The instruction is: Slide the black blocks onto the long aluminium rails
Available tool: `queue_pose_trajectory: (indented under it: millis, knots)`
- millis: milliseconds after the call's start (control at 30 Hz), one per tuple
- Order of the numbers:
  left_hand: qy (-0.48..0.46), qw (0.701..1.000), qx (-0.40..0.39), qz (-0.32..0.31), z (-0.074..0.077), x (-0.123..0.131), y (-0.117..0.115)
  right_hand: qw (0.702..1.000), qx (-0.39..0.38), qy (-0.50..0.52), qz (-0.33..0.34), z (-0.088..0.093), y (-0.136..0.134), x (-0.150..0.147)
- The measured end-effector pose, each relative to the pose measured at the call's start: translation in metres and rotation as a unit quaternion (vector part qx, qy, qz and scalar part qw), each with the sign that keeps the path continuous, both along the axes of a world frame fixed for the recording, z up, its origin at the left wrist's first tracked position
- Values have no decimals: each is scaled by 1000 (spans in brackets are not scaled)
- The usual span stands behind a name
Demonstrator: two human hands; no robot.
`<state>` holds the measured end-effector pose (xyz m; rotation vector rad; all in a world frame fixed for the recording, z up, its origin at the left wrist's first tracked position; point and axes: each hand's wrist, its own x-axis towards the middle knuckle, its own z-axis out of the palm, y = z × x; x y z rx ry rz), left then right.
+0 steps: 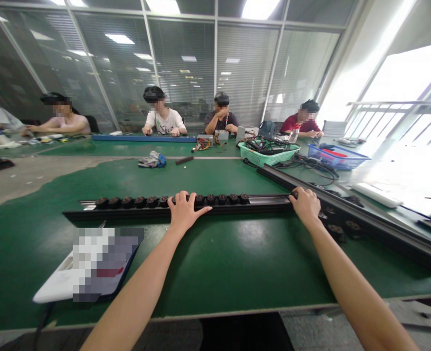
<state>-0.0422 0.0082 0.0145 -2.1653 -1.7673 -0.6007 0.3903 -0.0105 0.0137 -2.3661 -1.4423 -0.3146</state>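
A long black rail (223, 210) lies across the green table in front of me, with several small black socket-like modules (127, 202) seated in a row along its channel. Bare silver channel (268, 200) shows toward its right end. My left hand (184, 210) rests over the middle of the row, fingers spread and thumb stretched to the right. At the rail's right end, my right hand (306, 207) is closed, thumb and fingers together around a small dark piece. Most of that piece is hidden, so its kind is unclear.
A second long black rail (376, 222) slants along the right, with loose black modules (335, 231) beside it. A white device (60, 280) lies front left. Behind are a green basket (264, 157), a blue basket (352, 161) and gloves (152, 160). Several people sit across the table.
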Motion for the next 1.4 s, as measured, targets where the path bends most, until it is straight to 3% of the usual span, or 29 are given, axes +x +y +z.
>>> queue_pose_trajectory:
  millis: [1400]
  knots:
    - [4,1000,-7,1,2,0,-1,1000,12,22,-9,0,-1,9]
